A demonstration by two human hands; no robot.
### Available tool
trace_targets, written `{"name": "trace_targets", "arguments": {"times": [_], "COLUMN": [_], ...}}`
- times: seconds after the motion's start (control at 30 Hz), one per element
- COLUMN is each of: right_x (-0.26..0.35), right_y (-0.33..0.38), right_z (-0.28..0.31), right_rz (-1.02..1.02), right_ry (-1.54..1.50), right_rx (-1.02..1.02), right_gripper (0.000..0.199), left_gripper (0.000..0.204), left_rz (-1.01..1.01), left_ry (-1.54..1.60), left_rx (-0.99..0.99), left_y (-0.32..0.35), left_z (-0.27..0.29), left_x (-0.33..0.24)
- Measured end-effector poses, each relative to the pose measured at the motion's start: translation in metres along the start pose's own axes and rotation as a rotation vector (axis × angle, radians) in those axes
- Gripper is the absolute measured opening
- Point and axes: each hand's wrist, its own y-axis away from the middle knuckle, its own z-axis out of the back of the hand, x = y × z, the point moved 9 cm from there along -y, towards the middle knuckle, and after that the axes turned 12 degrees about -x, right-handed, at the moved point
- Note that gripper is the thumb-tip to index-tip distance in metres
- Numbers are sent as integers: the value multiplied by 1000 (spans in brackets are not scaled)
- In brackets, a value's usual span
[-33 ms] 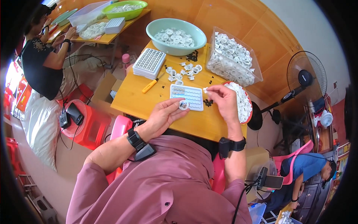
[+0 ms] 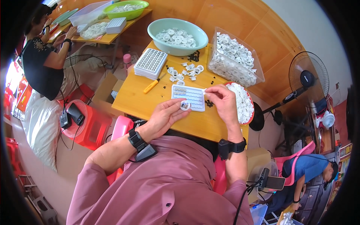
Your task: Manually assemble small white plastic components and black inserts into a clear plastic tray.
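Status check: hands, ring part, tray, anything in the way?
Left hand pinches a small white ring at the tray's near edge. Right hand fingertips on the tray's right edge. Small black bits loose beside tray.

Two bowls, one teal and one green, two clear bins, one red plate, two tray stacks, one grid tray, one yellow-handled tool, two fans
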Motion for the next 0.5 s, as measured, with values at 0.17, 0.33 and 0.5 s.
{"name": "trace_targets", "arguments": {"times": [0.17, 0.33, 0.5], "right_x": [23, 44, 42], "right_y": [17, 24, 26], "right_z": [-28, -36, -41], "right_rz": [101, 225, 217], "right_ry": [94, 125, 136], "right_rx": [56, 44, 78], "right_gripper": [10, 10, 10], "left_gripper": [33, 31, 31], "left_rz": [0, -7, -11], "left_ry": [29, 43, 61], "left_rx": [11, 32, 38], "left_y": [-1, -1, -3], "left_z": [0, 1, 2], "left_x": [0, 1, 1]}}
